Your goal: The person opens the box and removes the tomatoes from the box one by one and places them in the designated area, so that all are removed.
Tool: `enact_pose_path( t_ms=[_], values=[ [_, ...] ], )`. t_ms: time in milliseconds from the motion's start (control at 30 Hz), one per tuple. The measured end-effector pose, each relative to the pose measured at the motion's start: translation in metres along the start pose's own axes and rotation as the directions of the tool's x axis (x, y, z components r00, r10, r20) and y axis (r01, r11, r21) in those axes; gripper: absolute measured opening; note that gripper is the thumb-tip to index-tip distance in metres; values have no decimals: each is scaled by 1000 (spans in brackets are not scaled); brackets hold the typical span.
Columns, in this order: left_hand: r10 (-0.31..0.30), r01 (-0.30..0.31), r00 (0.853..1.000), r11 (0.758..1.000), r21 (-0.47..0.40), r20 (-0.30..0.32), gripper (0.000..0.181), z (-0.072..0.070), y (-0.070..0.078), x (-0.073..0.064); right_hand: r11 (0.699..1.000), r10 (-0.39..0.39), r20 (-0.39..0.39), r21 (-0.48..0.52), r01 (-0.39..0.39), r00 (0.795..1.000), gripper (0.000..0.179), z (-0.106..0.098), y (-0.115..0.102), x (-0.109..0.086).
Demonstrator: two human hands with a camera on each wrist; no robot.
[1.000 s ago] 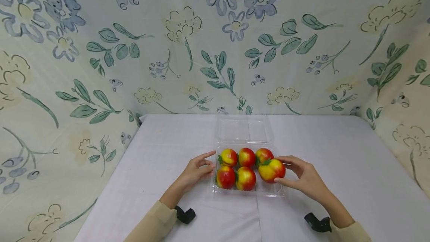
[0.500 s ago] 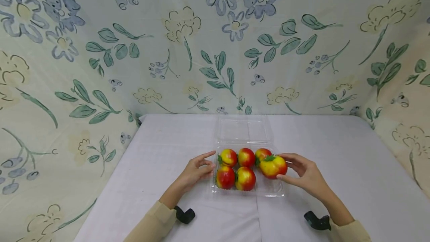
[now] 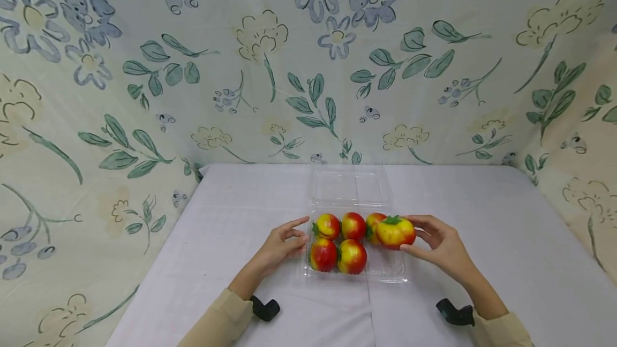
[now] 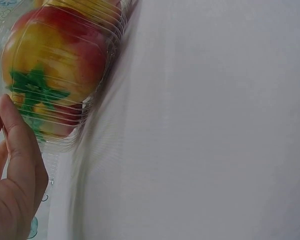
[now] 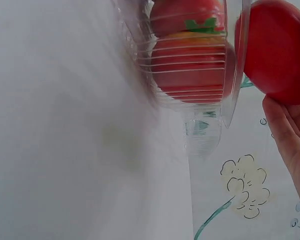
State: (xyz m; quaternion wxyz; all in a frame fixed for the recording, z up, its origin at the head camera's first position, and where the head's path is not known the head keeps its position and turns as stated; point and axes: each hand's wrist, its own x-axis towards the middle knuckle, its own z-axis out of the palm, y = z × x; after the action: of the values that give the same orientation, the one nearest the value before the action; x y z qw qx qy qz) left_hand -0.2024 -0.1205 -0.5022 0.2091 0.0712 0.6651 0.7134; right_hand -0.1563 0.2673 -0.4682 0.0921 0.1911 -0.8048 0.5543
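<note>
My right hand grips a red-and-yellow tomato with green leaves, thumb below and fingers behind. It is raised over the right side of a clear plastic clamshell box, partly covering the back right tomato. In the right wrist view, the held tomato is apart from the tomatoes inside. My left hand touches the box's left side with fairly straight fingers; in the left wrist view, a fingertip of the left hand meets the box's rim beside a tomato. Several tomatoes sit in two rows.
The box's clear lid lies folded back, away from me. A white cloth covers the table. Behind it hangs a flowered curtain. Black mounts show at both wrists.
My right hand has lifted the tomato up and slightly right from the front right spot in the box, its leafy end turning upward. My left hand has stayed in place.
</note>
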Motion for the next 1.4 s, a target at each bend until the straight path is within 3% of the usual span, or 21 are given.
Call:
enact_pose_path(
  t_ms=[333,800,1400],
  values=[
    [0,0,1000,1000,7,-6,59,1,1,-2,1000,-14,-34,-17,13,999,56,-7,5,7],
    [3,-3,1000,1000,2,2,58,0,1,0,998,15,-103,-66,-22,995,52,-14,12,13],
    [-9,9,1000,1000,1,-1,57,0,2,-1,995,72,-178,-60,-84,981,50,-25,24,24]
  ],
)
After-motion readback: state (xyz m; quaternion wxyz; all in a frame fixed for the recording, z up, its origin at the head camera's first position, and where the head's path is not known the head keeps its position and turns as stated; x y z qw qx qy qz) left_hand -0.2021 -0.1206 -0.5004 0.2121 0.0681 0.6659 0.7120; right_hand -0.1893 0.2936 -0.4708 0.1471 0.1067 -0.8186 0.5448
